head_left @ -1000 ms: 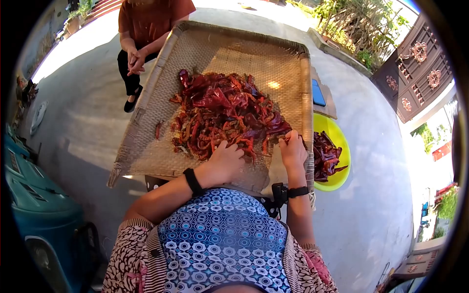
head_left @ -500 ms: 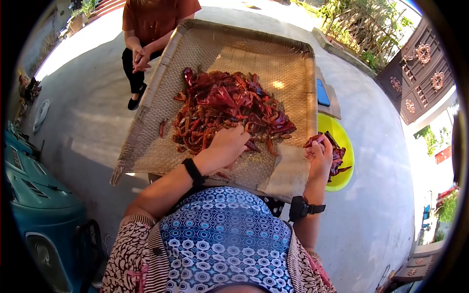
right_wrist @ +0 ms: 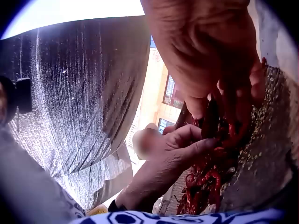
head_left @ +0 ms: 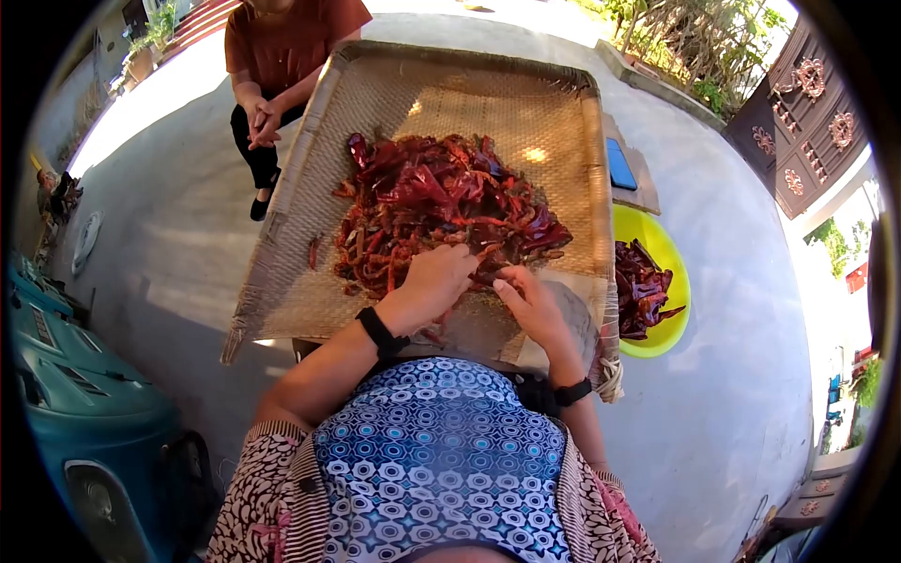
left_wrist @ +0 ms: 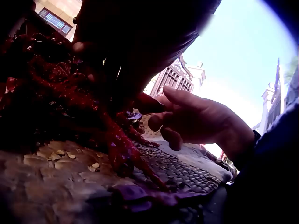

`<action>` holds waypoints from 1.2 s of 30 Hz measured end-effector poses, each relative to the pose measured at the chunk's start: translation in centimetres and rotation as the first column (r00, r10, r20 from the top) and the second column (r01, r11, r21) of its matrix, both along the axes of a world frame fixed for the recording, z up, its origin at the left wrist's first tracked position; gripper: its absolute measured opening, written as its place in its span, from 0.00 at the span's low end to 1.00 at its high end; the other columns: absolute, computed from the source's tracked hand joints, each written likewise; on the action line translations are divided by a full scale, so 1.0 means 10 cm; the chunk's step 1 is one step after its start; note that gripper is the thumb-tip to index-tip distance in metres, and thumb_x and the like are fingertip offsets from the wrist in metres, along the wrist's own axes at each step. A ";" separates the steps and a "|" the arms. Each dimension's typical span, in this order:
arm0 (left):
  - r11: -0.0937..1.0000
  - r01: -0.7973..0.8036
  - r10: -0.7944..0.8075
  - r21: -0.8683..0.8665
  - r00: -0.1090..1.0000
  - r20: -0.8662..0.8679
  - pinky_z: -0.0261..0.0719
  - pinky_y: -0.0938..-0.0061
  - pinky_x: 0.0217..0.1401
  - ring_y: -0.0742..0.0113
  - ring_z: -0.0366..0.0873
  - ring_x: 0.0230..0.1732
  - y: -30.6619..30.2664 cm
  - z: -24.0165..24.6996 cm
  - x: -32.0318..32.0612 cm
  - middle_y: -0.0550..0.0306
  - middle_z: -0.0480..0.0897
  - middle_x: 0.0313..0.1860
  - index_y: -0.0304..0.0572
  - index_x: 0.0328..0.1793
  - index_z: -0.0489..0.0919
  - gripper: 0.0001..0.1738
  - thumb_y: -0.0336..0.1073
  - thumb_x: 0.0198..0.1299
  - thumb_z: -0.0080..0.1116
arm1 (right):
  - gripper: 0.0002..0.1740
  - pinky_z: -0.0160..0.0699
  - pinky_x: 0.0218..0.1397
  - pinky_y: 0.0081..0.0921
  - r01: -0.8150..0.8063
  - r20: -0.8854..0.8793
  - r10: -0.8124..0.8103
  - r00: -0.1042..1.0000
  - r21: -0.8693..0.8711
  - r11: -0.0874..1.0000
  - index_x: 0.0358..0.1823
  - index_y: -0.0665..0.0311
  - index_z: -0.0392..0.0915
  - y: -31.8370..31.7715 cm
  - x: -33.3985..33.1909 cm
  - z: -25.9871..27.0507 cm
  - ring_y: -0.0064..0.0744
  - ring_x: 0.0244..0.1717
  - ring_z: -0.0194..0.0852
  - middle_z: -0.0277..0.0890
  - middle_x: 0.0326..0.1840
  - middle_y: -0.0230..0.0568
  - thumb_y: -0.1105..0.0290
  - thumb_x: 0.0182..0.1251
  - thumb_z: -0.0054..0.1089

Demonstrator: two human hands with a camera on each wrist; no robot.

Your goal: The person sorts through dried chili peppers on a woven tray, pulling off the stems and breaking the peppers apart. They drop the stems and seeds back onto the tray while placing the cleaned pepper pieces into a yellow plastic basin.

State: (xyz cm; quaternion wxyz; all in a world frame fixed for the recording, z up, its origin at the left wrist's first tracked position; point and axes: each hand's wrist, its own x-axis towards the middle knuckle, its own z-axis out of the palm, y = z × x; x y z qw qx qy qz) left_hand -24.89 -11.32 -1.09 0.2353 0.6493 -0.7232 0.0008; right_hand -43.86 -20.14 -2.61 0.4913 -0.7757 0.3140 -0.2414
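Observation:
Over the front of a heap of dried red chillies (head_left: 422, 192) on a woven tray (head_left: 282, 272), my left hand (head_left: 434, 286) pinches a dark chilli (right_wrist: 210, 116), shown in the right wrist view. Close on its right, my right hand (head_left: 535, 308) reaches in with thumb and fingertips at the same spot. The left wrist view has the right hand (left_wrist: 205, 119) with its fingers around the end of a dark pod (left_wrist: 147, 103). Some fingertips are hidden in shadow or behind the other hand. Larger dark red chillies (head_left: 643, 291) lie in a yellow bowl (head_left: 668, 246) right of the tray.
A blue phone (head_left: 619, 164) lies on cardboard (head_left: 638, 188) beyond the bowl. A seated person in a rust top (head_left: 296, 47) clasps their hands behind the tray's left side. A teal machine (head_left: 94, 403) stands at the left.
My right hand went from the heap to the bowl's near side, holding a dark red chilli, then came back beside the left hand. The left hand stayed over the heap's front.

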 end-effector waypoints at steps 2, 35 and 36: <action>1.000 0.010 -0.010 -0.001 1.000 -0.012 0.76 0.60 0.39 0.53 0.76 0.42 0.02 0.00 0.00 0.56 0.74 0.37 0.46 0.40 0.75 0.09 0.33 0.53 0.64 | 0.13 0.73 0.32 0.23 -0.060 -0.114 0.041 0.993 -0.170 0.984 0.48 0.61 0.77 0.03 0.05 -0.01 0.22 0.25 0.75 0.78 0.30 0.38 0.61 0.71 0.56; 0.991 -0.011 0.044 0.134 0.968 -0.248 0.74 0.59 0.46 0.52 0.76 0.44 -0.08 -0.06 -0.15 0.54 0.77 0.38 0.45 0.40 0.78 0.08 0.36 0.56 0.63 | 0.12 0.74 0.35 0.27 0.006 -0.068 -0.009 0.998 -0.047 0.999 0.46 0.66 0.77 0.03 -0.04 -0.10 0.30 0.30 0.78 0.79 0.30 0.38 0.66 0.68 0.61; 0.993 -0.022 0.048 0.118 0.974 -0.222 0.74 0.59 0.47 0.52 0.76 0.45 -0.08 -0.08 -0.15 0.55 0.77 0.39 0.45 0.41 0.78 0.09 0.36 0.56 0.64 | 0.11 0.74 0.34 0.24 0.013 -0.099 -0.013 0.995 0.003 1.000 0.46 0.67 0.77 0.01 -0.09 -0.06 0.26 0.30 0.77 0.78 0.30 0.36 0.67 0.69 0.60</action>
